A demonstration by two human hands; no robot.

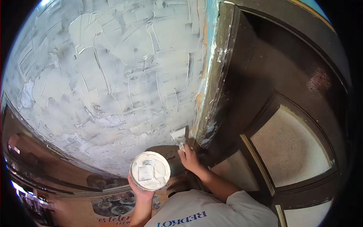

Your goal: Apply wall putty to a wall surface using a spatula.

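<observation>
White filler fills the round tub (150, 170) that the left hand (138, 190) cups from below, fingers wrapped under its base so the open top faces up and stays within reach; a small flat blade (146, 172) lies sunk in the paste at its middle. Just beside it, the right hand (189, 159) is closed around the handle of a putty knife (179, 135), whose wide blade presses flat against the wall (113, 75) at its lower right corner, right where the plaster meets the dark door frame (217, 75). The knife is tilted so its edge runs along that joint. The two hands are apart, each clamped on its own thing. Farther up and to the left, the wall shows broad overlapping grey-white strokes with raised ridges. Along the frame's edge a strip of blue and orange paint shows under smears of filler. Beyond the frame, a dark door (287, 113) with pale panels stands to the right.
</observation>
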